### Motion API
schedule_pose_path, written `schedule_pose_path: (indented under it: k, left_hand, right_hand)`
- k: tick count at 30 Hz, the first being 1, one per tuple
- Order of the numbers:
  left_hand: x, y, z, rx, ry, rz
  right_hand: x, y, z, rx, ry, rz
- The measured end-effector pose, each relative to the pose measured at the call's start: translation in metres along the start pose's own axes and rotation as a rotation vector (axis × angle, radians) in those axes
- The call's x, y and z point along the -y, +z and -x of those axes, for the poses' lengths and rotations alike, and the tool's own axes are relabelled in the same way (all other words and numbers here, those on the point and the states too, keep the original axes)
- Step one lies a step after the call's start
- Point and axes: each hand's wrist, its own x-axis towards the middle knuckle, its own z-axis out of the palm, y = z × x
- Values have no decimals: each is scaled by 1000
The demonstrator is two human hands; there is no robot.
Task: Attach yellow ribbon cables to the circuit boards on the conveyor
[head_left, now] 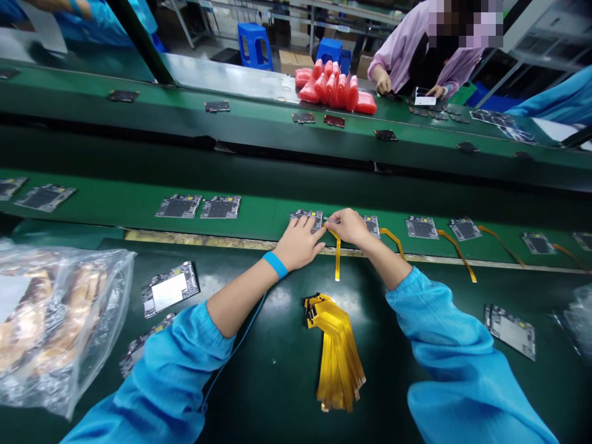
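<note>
My left hand (300,243) presses flat on a small circuit board (306,216) lying on the green conveyor belt (115,209). My right hand (348,226) pinches the top end of a yellow flex cable (337,258) at that board's right edge; the cable hangs down over the belt's edge. A blue wrist strap (276,264) circles my left wrist. A pile of several yellow flex cables (337,351) lies on the dark bench between my forearms.
Boards with yellow cables attached (422,227) lie to the right on the belt; bare boards (198,207) lie to the left. Loose boards (170,288) and a clear plastic bag (55,320) rest at left. A person in pink (416,55) works beyond red packets (335,89).
</note>
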Motion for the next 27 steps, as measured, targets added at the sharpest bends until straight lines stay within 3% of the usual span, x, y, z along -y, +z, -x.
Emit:
schedule_pose_path:
  k: [10,21,27]
  left_hand:
    - [-11,0,-8,16,11,-66]
    - [-11,7,-10,-17,56,6]
    - [-9,9,-9,-47,82,69]
  right_hand:
    - [-15,-5,6,-34,-157,-12]
    - [-24,-6,11,-5,-131,53]
    - [-34,-7,26,-102,-191,-16]
